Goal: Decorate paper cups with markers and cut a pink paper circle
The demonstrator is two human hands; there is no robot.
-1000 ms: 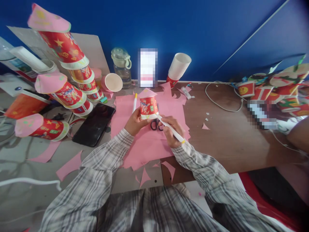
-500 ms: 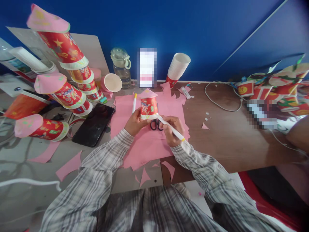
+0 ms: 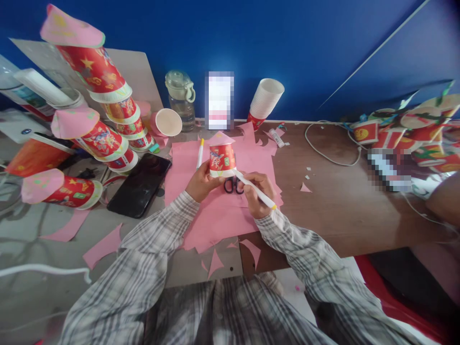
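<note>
My left hand (image 3: 201,183) grips the lower left side of an upturned red paper cup (image 3: 222,158) topped by a pink paper cone (image 3: 220,139). In my right hand (image 3: 259,191) is a white marker (image 3: 259,194) with a yellow end, its tip at the cup's pale rim. Scissors with dark handles (image 3: 233,185) lie partly hidden behind the cup and my right hand. Under them spreads pink paper (image 3: 215,215). The yellow cap (image 3: 201,143) of a marker shows left of the cup.
Red cup towers with pink cones (image 3: 108,91) stand at left, beside a black phone (image 3: 140,186). A water bottle (image 3: 180,108), a lit screen (image 3: 219,103) and stacked paper cups (image 3: 266,98) line the back. Decorated cups (image 3: 391,136) and another person's arm (image 3: 443,196) are at right.
The marker's rear end has shifted very slightly right with my right hand. The cup stays in my left hand in nearly the same place.
</note>
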